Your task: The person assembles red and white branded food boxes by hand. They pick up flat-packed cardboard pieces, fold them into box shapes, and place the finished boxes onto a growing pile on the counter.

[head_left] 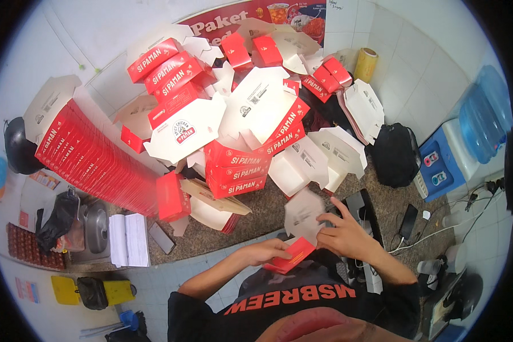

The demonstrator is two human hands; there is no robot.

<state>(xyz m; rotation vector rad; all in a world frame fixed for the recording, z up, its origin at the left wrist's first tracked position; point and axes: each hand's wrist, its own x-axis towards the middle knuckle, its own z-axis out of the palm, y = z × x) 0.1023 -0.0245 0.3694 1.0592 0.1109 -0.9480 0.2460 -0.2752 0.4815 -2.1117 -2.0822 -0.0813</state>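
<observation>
A red and white cardboard food box (293, 256) is in front of my chest, its pale lid (304, 214) standing up, slightly smeared by motion. My left hand (266, 251) is closed on the red side of this box at its left end, thumb on top. At the box's right side, my right hand (345, 232) has its fingers spread, one pointing away from me. Its other fingertips touch or nearly touch the edge of the lid and the wall below. Just beyond, open food boxes (299, 165) of the same kind lie on the stone counter (251, 214).
A tall leaning stack of nested red boxes (97, 157) stands left; more boxes (239, 162) are heaped at centre. A phone (162, 237) and open notebook (129, 240) lie left. A black bag (394, 155), water dispenser (447, 154) and cables (422, 244) are right.
</observation>
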